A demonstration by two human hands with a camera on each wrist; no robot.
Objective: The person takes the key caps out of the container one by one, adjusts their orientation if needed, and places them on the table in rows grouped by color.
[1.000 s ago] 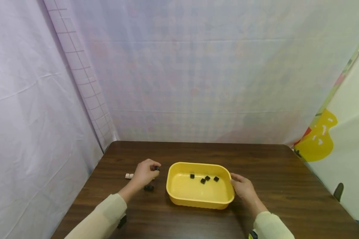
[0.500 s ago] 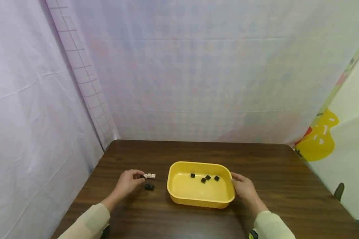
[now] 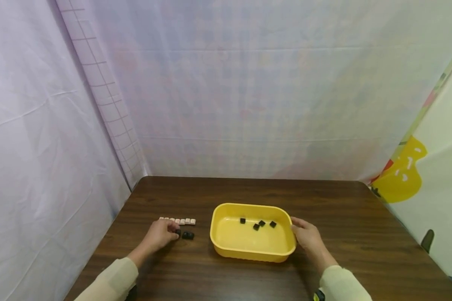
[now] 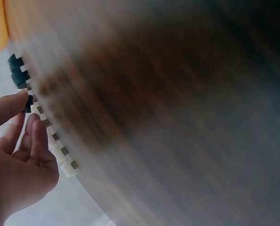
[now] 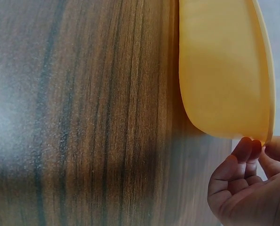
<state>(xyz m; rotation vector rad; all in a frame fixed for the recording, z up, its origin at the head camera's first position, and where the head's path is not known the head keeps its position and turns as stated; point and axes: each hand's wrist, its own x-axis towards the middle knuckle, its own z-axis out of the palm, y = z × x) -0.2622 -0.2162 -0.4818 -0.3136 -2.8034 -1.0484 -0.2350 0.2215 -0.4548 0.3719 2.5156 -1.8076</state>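
Note:
My left hand pinches a small black keycap between thumb and fingertips, close over the table. Just to its right, two more black keycaps sit side by side. Behind them runs a row of white keycaps, its left part partly covered by the hand. The left wrist view shows the black keycaps and white keycaps from the side. My right hand grips the right end of a yellow basin, with thumb and fingertips at its rim in the right wrist view.
Inside the basin lie several black keycaps, spread over its back and right parts. A dark wood-grain table carries everything. White curtains hang behind and to the left of it, with a printed cloth at the right.
My left hand moved left from near the basin to the white row, then slightly toward me, and now holds a black keycap left of the other two. The right hand and basin stay put.

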